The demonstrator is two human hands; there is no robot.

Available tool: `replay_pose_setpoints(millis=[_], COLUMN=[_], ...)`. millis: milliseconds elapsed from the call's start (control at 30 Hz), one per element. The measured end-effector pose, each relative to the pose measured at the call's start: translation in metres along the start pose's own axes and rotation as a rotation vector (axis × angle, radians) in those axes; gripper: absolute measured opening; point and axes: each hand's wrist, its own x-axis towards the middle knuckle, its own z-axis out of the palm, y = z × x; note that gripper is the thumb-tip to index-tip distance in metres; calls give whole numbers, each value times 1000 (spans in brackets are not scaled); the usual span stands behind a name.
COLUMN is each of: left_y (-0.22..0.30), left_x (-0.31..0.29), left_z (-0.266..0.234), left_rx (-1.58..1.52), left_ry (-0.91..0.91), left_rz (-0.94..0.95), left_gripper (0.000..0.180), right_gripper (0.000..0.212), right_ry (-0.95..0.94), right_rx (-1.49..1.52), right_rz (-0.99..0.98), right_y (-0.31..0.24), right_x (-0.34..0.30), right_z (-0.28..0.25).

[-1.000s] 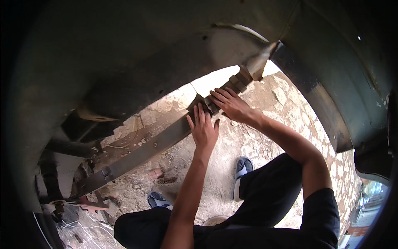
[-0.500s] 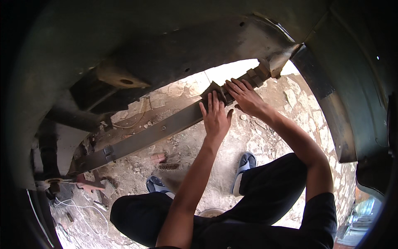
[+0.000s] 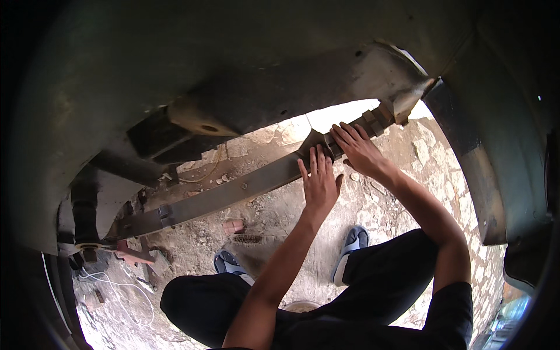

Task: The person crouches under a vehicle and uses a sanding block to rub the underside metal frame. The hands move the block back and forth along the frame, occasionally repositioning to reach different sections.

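Note:
A long, dark metal leaf spring (image 3: 216, 201) runs slantwise from the lower left to the upper right beneath a vehicle's body. On its upper part sits a dark, square-edged piece (image 3: 313, 140); what it is made of I cannot make out. My left hand (image 3: 319, 185) lies with stretched fingers against this piece, the thumb apart. Just to its right, my right hand (image 3: 363, 153) rests its spread fingers over the spring near the stacked clamp bands (image 3: 373, 121). Both hands touch the assembly from the near side. The fingertips' undersides are hidden.
Dark body panels (image 3: 274, 87) arch overhead, with a curved fender edge (image 3: 466, 169) at the right. A shock absorber (image 3: 84, 210) stands at the left. Below are rubble-strewn ground, a reddish brick piece (image 3: 234, 226), a white cable (image 3: 125, 297) and my slippered feet (image 3: 354, 239).
The whole scene has shifted down and slightly right in the picture as my head moved. Both hands stay at the same place on the spring, with little visible change in their fingers.

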Motion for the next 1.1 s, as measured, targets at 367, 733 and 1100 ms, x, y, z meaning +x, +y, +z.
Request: replay_pose_setpoints(millis=[367, 733, 1100], left_y=[2, -1, -10], left_x=[-14, -2, 24], left_z=[13, 5, -6], left_rx=[-188, -209, -268], left_ry=[109, 157, 298], left_rz=[25, 57, -31], left_gripper=[57, 54, 33], right_gripper=[94, 88, 63], right_ry=[-149, -128, 84], right_rx=[85, 96, -1], right_rz=[81, 75, 4], right_y=[0, -3, 0], right_x=[4, 2, 9], right_z=[-1, -14, 21])
